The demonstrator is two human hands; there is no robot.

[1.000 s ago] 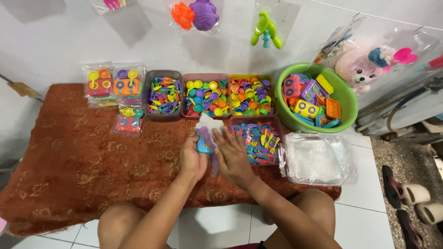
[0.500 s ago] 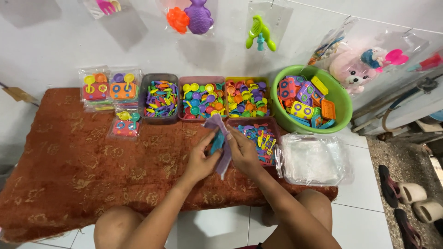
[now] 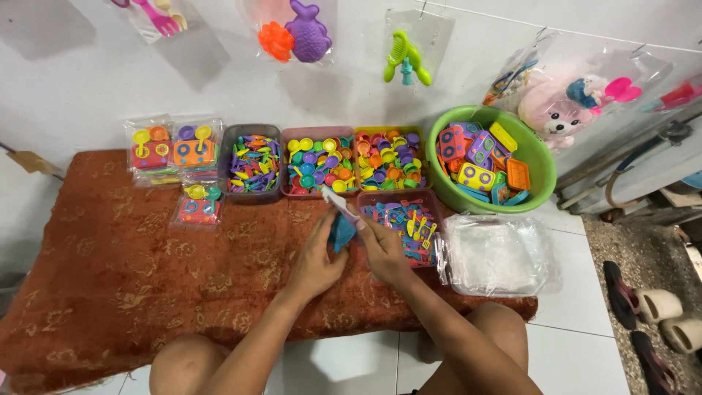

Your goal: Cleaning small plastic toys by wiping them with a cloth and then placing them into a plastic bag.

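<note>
Both of our hands meet over the near middle of the rust-red patterned cloth [image 3: 110, 256]. Our left hand [image 3: 316, 256] is curled with its fingers closed on the left side of a small clear bag [image 3: 341, 228], and our right hand [image 3: 384, 252] pinches the same bag from the right. The bag stands tilted between them, its top leaning toward 11 o'clock. Something blue shows inside it, but we cannot tell what kind of piece it is.

As we judge it, the work in hand is holding this bag and handling what sits in it, with both hands fully taken up. Any next move calls for one hand to keep the thin film steady while the other comes free, since the bag is limp and would sag or spill.

At 2 o'clock, just beside our right hand, lies a reddish tray [image 3: 433, 252] of small mixed pieces. At 3 o'clock is a stack of empty clear bags [image 3: 497, 256]. A green basin [image 3: 537, 157] of bigger toy blocks sits toward 1 o'clock. At 12 o'clock stands a row of three trays [image 3: 252, 197] of bright bits, and filled packets [image 3: 172, 143] lie at 10 o'clock.
</note>
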